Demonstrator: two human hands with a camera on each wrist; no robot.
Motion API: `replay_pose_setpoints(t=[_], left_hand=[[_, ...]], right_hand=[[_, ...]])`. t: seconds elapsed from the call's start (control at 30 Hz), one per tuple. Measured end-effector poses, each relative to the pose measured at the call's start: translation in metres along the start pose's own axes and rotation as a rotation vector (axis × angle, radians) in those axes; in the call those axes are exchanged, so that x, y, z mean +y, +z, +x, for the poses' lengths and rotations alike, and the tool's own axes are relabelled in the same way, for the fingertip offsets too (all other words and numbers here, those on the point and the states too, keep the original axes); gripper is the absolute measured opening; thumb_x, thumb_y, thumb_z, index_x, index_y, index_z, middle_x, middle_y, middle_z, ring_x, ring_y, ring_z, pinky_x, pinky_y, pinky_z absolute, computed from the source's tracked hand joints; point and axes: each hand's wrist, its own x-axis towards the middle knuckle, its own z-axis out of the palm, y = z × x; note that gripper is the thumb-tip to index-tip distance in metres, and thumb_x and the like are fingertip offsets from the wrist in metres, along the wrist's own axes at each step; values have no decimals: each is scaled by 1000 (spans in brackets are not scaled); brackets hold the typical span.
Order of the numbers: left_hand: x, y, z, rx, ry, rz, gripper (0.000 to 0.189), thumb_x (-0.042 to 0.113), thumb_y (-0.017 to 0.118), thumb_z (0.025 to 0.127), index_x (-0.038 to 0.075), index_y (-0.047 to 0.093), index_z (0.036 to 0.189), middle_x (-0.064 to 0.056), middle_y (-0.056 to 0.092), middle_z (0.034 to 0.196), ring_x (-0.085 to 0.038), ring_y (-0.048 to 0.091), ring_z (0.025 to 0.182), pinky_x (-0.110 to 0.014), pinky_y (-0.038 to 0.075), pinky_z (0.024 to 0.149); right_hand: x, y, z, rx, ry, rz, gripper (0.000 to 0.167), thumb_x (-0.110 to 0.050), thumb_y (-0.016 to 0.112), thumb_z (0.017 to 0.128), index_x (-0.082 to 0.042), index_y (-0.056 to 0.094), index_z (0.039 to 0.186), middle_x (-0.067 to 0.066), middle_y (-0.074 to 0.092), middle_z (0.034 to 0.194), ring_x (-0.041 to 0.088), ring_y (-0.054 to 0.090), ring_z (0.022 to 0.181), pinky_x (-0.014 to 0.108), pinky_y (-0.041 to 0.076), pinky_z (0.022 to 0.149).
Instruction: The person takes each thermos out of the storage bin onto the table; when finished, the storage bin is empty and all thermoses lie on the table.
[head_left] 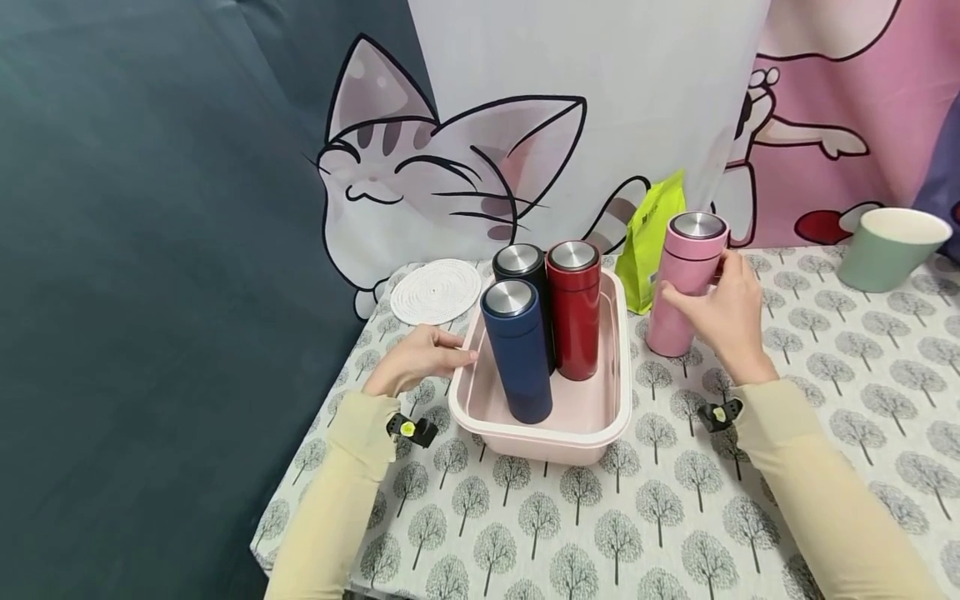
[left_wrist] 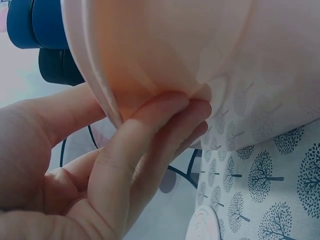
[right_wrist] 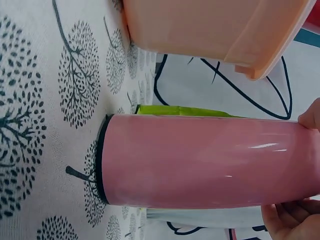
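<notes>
My right hand grips a pink thermos with a steel-topped lid, thumb on one side and fingers on the other. It stands nearly upright right of a pale pink plastic tub; whether its black-edged base touches the cloth, I cannot tell. My left hand holds the tub's left rim, thumb over the edge and fingers against the outer wall. Inside the tub stand a blue thermos, a red thermos and a black thermos, the black one partly hidden behind the blue.
A lime green bag stands just behind the pink thermos. At the far right is a sage green cup. A round white woven mat lies left behind the tub, near the table's left edge. Printed curtains hang behind.
</notes>
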Motion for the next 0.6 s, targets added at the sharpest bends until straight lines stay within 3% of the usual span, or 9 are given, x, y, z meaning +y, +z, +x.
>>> replay_pose_setpoints(t=[0.3, 0.6], left_hand=[[2, -3, 0, 10, -4, 16, 37, 8, 68, 90, -9, 62, 122, -30, 64, 119, -19, 72, 90, -36, 59, 90], [2, -1, -1, 23, 0, 27, 36, 9, 68, 91, -8, 63, 122, -25, 68, 116, -21, 72, 94, -36, 59, 90]], right_hand=[[-8, -16, -1, -130, 92, 72, 79, -45, 81, 78, -7, 50, 139, 19, 57, 136, 36, 56, 123, 50, 48, 105], [-16, -28, -8, -118, 161, 63, 86, -51, 79, 77, -10, 46, 144, 18, 53, 143, 36, 51, 130, 49, 42, 111]])
